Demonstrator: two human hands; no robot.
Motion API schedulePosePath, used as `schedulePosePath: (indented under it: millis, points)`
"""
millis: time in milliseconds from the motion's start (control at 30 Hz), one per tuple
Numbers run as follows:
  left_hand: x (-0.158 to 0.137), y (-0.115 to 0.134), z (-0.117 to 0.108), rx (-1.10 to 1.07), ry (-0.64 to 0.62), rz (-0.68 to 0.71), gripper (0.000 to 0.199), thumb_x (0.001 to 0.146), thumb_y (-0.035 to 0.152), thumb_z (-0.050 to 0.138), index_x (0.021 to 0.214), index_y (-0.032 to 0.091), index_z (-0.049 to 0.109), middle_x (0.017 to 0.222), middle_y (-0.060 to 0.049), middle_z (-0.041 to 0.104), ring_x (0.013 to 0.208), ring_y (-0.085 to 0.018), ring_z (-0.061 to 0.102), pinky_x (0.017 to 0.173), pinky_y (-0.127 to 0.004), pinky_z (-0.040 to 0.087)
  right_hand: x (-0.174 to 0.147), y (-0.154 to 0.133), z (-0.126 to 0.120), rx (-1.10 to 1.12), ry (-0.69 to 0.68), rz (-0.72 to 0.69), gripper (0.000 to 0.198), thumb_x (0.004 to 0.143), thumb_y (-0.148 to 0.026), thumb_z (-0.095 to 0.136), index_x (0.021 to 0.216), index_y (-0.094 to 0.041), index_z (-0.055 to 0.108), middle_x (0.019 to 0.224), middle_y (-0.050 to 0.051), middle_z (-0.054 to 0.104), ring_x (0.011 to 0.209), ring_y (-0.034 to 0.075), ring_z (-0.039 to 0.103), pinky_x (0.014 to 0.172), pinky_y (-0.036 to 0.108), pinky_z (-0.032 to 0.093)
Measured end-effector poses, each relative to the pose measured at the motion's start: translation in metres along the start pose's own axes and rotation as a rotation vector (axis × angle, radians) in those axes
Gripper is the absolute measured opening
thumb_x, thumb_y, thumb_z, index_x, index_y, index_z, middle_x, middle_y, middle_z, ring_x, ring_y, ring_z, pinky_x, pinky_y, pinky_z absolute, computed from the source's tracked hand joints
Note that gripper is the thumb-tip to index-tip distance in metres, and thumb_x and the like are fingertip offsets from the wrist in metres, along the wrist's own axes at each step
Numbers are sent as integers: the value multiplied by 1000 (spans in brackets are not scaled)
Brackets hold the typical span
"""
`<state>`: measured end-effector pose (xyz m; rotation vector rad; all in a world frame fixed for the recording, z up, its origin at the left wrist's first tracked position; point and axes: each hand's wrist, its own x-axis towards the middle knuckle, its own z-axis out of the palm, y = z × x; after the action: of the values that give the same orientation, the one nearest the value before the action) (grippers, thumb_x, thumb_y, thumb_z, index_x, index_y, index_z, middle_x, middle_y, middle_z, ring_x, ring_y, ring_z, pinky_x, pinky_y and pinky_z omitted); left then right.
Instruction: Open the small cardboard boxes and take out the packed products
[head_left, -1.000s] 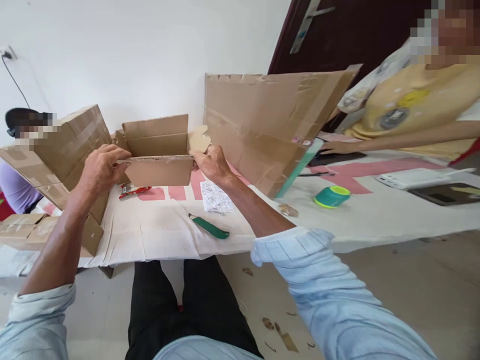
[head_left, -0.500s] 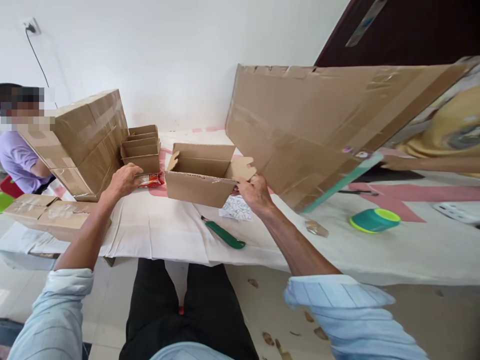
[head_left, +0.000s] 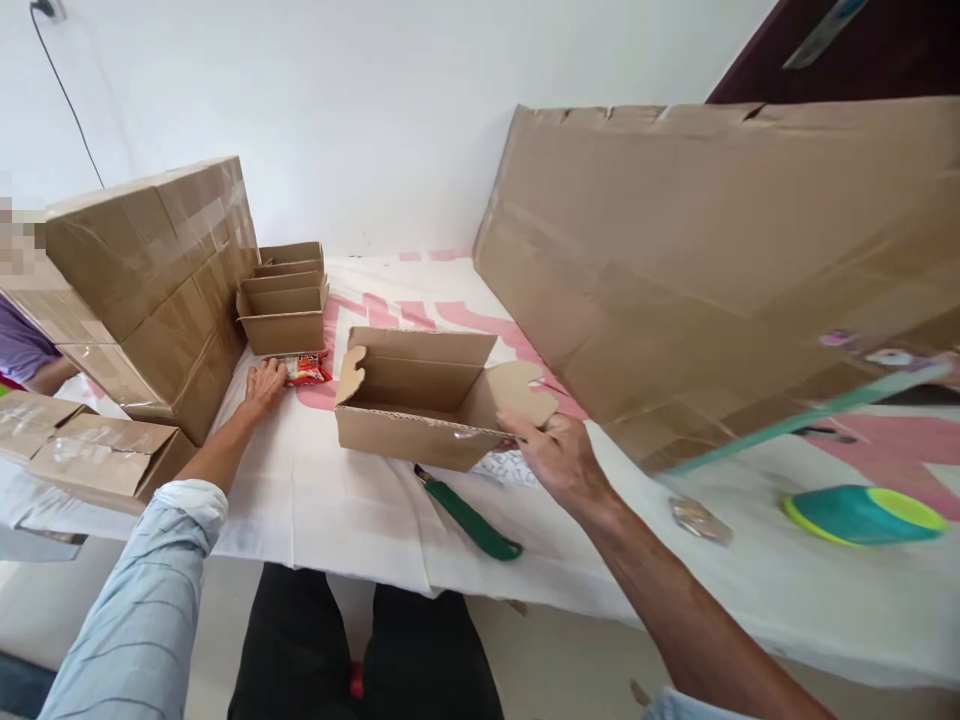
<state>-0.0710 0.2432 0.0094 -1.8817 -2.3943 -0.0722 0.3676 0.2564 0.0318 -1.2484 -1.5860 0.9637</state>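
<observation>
An open cardboard box (head_left: 409, 438) with cut end flaps tilts slightly over the table. My right hand (head_left: 562, 455) pinches its front right corner, thumb inside by the flap. At the left, my left hand (head_left: 265, 388) reaches down with fingers apart, the tips at the left end of a small red-and-white packet (head_left: 306, 369). A utility knife (head_left: 472, 515) with a green handle lies in front of the box. A sheet with a printed pattern (head_left: 510, 467) is partly hidden under the box and my right hand.
Several open small boxes (head_left: 283, 332) stand beside stacked taped cartons (head_left: 187, 260). Another carton (head_left: 97, 450) sits at the front left. A large cardboard panel (head_left: 675, 270) leans on the right, near a teal-and-yellow object (head_left: 862, 515) and a small clear packet (head_left: 700, 520). Another person's sleeve (head_left: 26, 345) shows far left.
My left hand has lowered to the packet's left end. My right hand keeps its grip on the box, which now appears lower and nearer. The view has shifted.
</observation>
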Motion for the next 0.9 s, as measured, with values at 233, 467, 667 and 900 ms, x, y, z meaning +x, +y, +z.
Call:
schedulePosePath:
  millis: [233, 467, 667, 900]
  points:
    - [33, -15, -7, -75, 49, 64, 31, 97, 14, 50, 108, 16, 78, 122, -22, 70, 125, -38, 61, 108, -53, 43, 8, -4, -2, -49, -34, 57, 45, 73, -58, 69, 49, -27, 47, 51, 1, 47, 49, 16, 42, 42, 31, 33]
    - [84, -39, -41, -282, -52, 151, 30, 82, 15, 62, 103, 16, 83, 86, -6, 79, 85, -23, 74, 80, -30, 57, 30, -24, 45, -2, -229, 29, 45, 72, -60, 65, 52, -25, 45, 52, -1, 44, 52, 14, 40, 47, 29, 32]
    - [120, -50, -48, -370, -123, 129, 23, 73, 20, 69, 91, 13, 82, 62, -2, 70, 57, -14, 63, 58, -21, 49, 30, -44, 64, 21, -400, 0, 53, 73, -65, 66, 55, -26, 36, 53, -4, 37, 55, 12, 36, 51, 27, 33]
    - [139, -56, -53, -348, -333, 79, 21, 73, 22, 76, 91, 17, 84, 75, -2, 79, 67, -16, 67, 66, -22, 51, 11, -47, 52, -3, -628, 118, 54, 77, -67, 65, 59, -26, 35, 56, -6, 30, 54, 11, 29, 51, 28, 24]
